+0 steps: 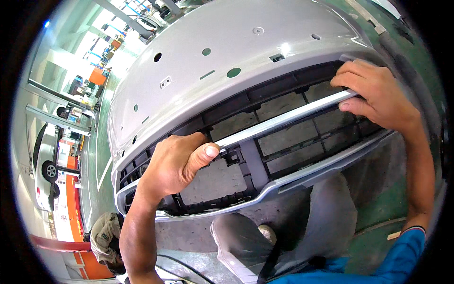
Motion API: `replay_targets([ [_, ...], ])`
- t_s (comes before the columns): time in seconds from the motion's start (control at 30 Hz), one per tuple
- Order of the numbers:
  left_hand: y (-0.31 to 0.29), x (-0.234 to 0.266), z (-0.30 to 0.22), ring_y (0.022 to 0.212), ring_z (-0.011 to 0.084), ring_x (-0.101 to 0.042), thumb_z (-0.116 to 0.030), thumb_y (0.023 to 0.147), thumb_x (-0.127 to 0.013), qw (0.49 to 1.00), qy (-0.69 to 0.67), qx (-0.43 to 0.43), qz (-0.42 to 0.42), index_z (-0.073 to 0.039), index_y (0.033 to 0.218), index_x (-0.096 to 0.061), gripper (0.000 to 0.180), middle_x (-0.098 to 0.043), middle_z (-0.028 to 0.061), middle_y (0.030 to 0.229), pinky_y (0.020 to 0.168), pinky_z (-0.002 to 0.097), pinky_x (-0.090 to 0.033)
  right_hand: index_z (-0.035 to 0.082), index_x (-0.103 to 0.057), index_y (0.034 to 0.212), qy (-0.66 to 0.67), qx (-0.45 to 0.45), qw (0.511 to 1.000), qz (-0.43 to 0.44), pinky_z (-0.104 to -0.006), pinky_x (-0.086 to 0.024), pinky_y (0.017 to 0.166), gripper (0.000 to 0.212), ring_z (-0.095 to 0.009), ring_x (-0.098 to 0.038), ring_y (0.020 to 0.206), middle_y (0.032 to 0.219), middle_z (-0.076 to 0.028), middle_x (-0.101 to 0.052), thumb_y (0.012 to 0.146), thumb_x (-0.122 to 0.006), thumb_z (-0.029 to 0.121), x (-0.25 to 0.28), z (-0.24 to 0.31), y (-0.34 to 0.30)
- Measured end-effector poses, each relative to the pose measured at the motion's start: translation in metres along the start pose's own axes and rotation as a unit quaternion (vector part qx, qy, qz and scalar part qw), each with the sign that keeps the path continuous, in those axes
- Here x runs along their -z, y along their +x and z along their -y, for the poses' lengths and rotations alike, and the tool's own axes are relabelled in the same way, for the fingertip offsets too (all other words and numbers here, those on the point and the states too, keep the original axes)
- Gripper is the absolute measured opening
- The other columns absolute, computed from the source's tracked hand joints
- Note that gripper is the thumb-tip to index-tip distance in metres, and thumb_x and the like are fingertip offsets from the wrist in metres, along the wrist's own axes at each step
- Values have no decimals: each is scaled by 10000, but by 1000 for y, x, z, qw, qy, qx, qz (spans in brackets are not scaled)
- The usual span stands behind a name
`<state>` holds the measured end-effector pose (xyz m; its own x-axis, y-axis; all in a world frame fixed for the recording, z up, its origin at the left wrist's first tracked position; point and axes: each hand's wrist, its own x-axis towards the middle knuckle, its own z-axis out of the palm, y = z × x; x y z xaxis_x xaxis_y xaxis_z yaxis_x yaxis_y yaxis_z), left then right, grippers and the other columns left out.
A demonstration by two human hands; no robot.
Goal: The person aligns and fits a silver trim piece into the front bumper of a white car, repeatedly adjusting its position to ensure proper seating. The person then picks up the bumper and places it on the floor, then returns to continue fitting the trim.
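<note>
A black car grille [255, 165] with open bays and silver trim spans the middle of the view, slanting up to the right. Across it runs a silver trim bar [283, 119]. My left hand [170, 163] is closed around the bar's left part, thumb on top and fingers curled over the far side. Near the other end my right hand [376, 92] grips the bar, its thumb below and fingers bent over the grille's upper edge. Just behind the grille lies a large light-grey car panel [189, 90] with several round holes and slots.
A person in a cap [105, 236] is low at the left, close to my left forearm. My legs [326, 213] are below the grille. Farther left, a white car [45, 165] stands beside orange equipment. Dark cables [184, 265] lie near the lower edge.
</note>
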<state>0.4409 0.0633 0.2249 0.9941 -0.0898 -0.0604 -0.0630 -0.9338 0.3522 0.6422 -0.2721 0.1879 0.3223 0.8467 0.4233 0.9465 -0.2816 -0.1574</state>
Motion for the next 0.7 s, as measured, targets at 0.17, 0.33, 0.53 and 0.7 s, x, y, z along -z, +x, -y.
replay_targets([
  [0.17,2,-2,3,565,413,-494,-701,962,-358,999,40,22,1,-6,698,-535,764,-455,183,567,558,467,-404,41,-650,1007,22,-43,992,112,-435,-485,774,319,-353,-631,885,924,-142,-655,847,-695,314,8,-2,9],
  [0.33,7,-4,4,555,429,-532,-734,926,-404,999,33,21,-17,-15,644,-519,781,-465,196,541,539,471,-426,43,-664,1002,42,-42,989,137,-425,-490,754,322,-351,-638,859,910,-133,-663,827,-716,309,12,-7,12],
  [0.53,4,9,1,575,452,-509,-734,868,-497,999,21,37,12,2,696,-492,756,-456,204,599,533,474,-394,44,-674,935,95,-33,992,71,-396,-503,704,297,-315,-638,824,901,-103,-656,692,-811,147,19,-4,18],
  [0.7,1,4,5,618,348,-648,-695,761,-683,993,59,70,68,-38,742,-527,675,-596,137,650,561,434,-509,64,-670,904,73,-78,991,84,-385,-522,690,303,-287,-635,822,933,-77,-650,623,-780,85,23,19,30],
])
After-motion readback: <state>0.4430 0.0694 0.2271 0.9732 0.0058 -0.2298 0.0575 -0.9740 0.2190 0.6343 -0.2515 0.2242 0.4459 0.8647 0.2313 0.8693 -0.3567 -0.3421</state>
